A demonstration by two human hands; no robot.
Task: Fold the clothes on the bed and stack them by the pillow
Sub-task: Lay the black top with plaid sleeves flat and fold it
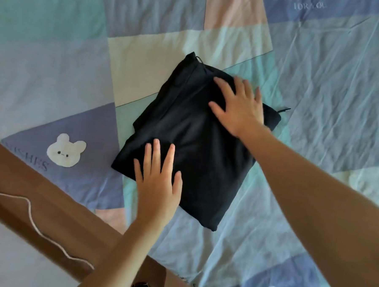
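Observation:
A black garment (191, 126) lies folded into a rough rectangle in the middle of the bed, with a drawstring end (284, 109) poking out at its right edge. My left hand (158, 181) rests flat on the garment's near left corner, fingers straight and spread. My right hand (238, 106) presses flat on the far right part, fingers spread. No pillow is in view.
The bed is covered by a wrinkled patchwork sheet (329, 89) in blue, mint, cream and pink, with a white bunny patch (65, 151) at the left. A brown wooden bed rail (55, 215) with a thin white cord (30, 209) on it runs along the lower left.

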